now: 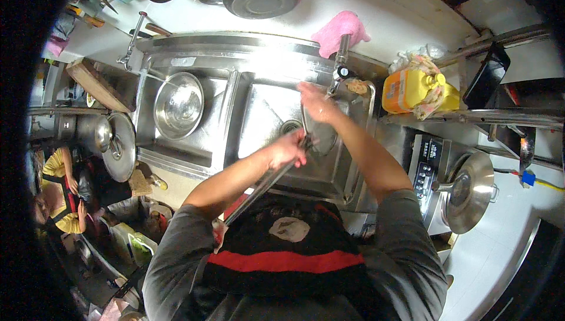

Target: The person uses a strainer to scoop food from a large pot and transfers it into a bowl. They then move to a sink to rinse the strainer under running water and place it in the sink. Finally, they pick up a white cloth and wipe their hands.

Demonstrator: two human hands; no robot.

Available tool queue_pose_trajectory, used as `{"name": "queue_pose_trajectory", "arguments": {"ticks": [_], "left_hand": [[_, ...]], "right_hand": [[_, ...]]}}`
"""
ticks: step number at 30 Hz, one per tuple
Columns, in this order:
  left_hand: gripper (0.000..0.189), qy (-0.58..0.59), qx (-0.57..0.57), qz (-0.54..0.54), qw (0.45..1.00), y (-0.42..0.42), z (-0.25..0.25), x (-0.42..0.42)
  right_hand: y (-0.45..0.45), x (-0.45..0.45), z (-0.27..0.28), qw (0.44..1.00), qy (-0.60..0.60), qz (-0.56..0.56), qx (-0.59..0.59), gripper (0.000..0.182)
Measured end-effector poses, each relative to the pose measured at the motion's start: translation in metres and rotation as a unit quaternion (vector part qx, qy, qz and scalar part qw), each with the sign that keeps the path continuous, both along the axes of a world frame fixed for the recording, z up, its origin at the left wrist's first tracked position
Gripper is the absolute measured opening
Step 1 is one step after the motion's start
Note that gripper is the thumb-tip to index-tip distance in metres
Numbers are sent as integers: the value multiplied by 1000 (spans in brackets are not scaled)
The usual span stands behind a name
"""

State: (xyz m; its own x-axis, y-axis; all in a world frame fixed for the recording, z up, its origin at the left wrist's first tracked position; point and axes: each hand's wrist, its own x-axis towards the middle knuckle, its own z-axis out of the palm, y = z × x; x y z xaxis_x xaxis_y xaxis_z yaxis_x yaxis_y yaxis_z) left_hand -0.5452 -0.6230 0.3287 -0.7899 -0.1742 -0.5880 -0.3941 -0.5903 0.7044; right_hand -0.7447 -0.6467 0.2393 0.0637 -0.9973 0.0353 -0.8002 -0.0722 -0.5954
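Observation:
My left hand grips the dark handle of a metal utensil over the right basin of a stainless steel sink. The utensil has a curved rim, but blur and my hands hide its exact kind. Wet and slightly blurred, my right hand lies flat over the utensil's upper end, just below the faucet. Whether its fingers hold the utensil cannot be told. A round drain shows beside my hands.
In the left basin stands a steel bowl, a second faucet running into it. A pink cloth hangs on the faucet pipe. At right are a yellow jug and a wok. Another person is at far left.

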Motion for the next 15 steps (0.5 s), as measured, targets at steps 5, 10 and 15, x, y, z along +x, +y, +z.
{"name": "queue_pose_trajectory", "arguments": {"ticks": [5,10,15], "left_hand": [[32,28,97,108,989,-34,-3,-33],[36,92,211,236,944,-56,-40,-45],[39,66,244,281,926,-64,-58,-64]], "right_hand": [[6,-19,-11,998,12,-11,-54,46],[1,-6,22,999,-21,24,-30,39],[39,8,77,682,-698,-208,64,30]]}}
